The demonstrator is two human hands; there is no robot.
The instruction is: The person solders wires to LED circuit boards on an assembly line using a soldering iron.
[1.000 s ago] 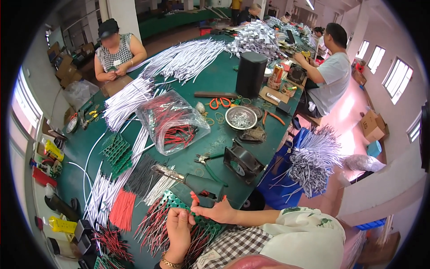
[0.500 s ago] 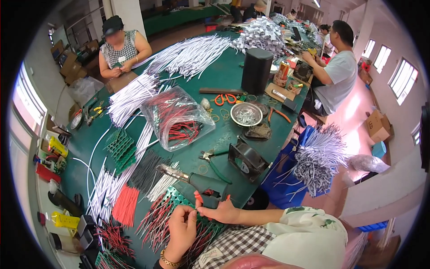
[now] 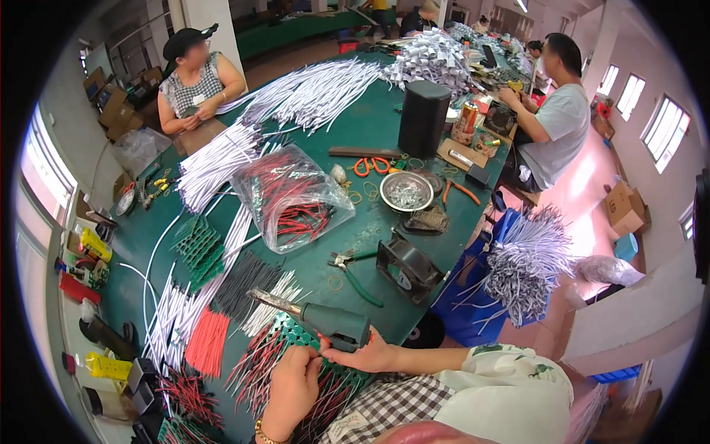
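My right hand (image 3: 370,354) is wrapped round a dark green hand tool (image 3: 336,323) with a long metal nozzle, which looks like a heat gun. Its nozzle points to the far left, above a bundle of short white wires. A small red-orange bit shows by the fingers. Close beside it, my left hand (image 3: 293,385) is closed in a pinch; what lies between its fingertips is too small to make out. Under both hands, red and black wires (image 3: 259,362) lie with a green circuit-board panel (image 3: 292,331). Red wires (image 3: 208,342) and black wires (image 3: 248,285) lie to the left.
Ahead are green-handled cutters (image 3: 355,277), a black fan (image 3: 409,266), a metal bowl (image 3: 407,191) of small parts and a clear bag (image 3: 292,200) of red wires. White cables (image 3: 310,92) spread farther back. Co-workers sit at the far left (image 3: 198,89) and right (image 3: 558,118).
The green tool has come lower and nearer, its nozzle shifting left. My left hand has moved slightly left and nearer. The co-worker at the far left has turned their head to the right.
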